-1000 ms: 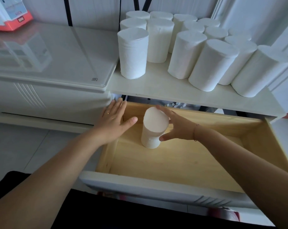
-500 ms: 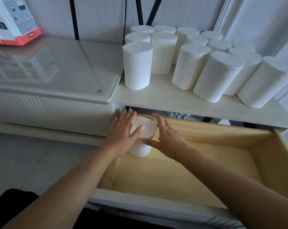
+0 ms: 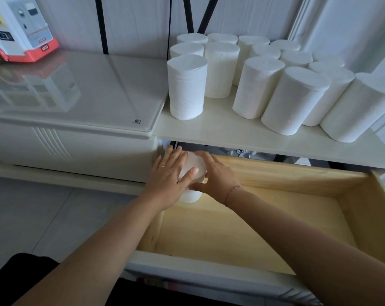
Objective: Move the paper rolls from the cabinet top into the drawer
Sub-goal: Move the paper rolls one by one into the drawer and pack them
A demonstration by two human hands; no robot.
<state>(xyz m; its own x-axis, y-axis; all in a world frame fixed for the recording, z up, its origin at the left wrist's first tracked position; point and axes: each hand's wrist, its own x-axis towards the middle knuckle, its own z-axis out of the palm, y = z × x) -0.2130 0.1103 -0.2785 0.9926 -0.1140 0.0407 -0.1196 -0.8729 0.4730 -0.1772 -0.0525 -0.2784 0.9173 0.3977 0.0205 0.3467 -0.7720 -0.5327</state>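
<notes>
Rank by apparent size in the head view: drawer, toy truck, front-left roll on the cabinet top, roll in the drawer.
1. drawer
2. toy truck, cut off by the frame
3. front-left roll
4. roll in the drawer, mostly hidden by both hands, so unsure

My one head view looks forward and steeply down from close above the open drawer [image 3: 242, 228], cabinet top [image 3: 231, 131] beyond.
</notes>
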